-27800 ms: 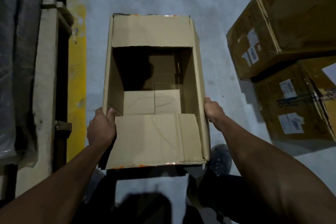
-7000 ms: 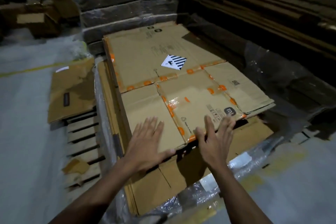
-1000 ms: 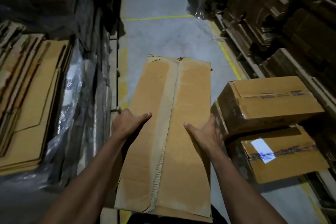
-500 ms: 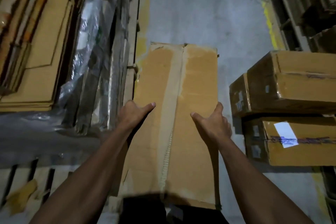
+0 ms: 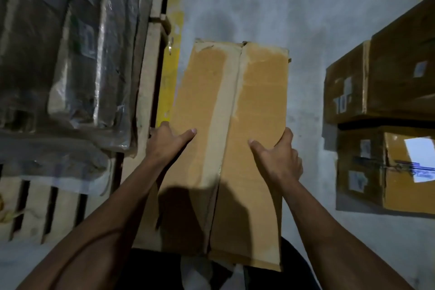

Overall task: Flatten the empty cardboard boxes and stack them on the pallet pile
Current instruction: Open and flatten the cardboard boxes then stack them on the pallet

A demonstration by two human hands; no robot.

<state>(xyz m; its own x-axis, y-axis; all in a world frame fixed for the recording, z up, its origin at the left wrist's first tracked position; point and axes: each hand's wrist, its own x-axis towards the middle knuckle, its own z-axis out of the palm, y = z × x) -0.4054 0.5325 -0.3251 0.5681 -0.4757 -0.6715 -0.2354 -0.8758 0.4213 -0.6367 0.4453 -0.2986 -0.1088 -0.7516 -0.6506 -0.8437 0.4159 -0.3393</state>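
Observation:
I hold a long brown cardboard box in front of me, its closed flaps facing up with a pale strip where tape ran along the centre seam. My left hand grips its left edge, thumb lying across the top. On the opposite edge my right hand does the same. The box hangs above the grey floor, its near end against my body. A pallet with plastic-wrapped flattened cardboard lies at the left.
Two taped brown boxes stand on the floor at the right, one behind the other. A yellow floor line runs along the pallet's wooden edge. Bare concrete floor stretches ahead.
My view has tilted further down. The box stays in both hands in the same grip; the pallet at the left and the boxes at the right now sit closer.

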